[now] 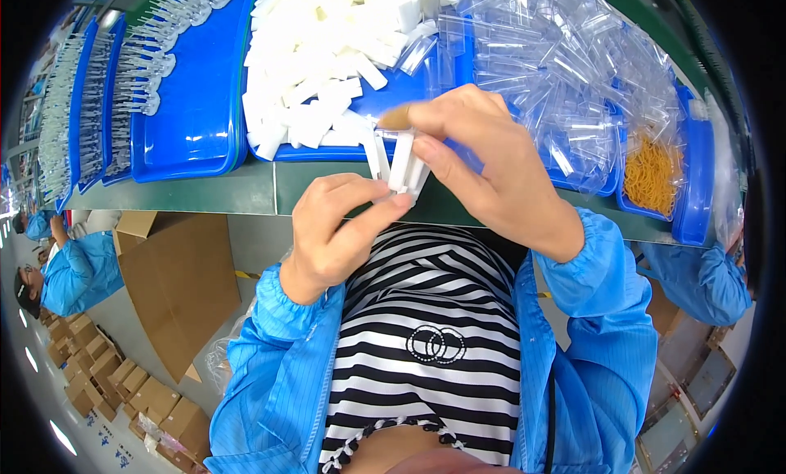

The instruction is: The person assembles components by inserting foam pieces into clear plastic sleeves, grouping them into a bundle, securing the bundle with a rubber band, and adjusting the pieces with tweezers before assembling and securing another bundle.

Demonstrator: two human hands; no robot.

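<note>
My left hand (pixel 340 228) pinches the lower end of a small white plastic piece (pixel 401 161) with thumb and forefinger. Long and narrow, it appears to have parallel white walls with a gap between them. At the upper end of the same piece, the fingertips of my right hand (pixel 491 159) close on it, and the forefinger is slightly smeared by motion. A bit of something clear shows between those fingers, too small to make out. Just behind my hands lies a heap of similar white plastic pieces (pixel 323 56) in a blue tray (pixel 393 93).
Clear plastic pieces (pixel 557 73) are heaped to the right, beside a bag of yellow rubber bands (pixel 651 175). Blue trays (pixel 184 138) on the left hold rows of syringe-like parts (pixel 143 73). A cardboard box (pixel 180 286) stands below the green table edge (pixel 254 191). Other people sit at both sides.
</note>
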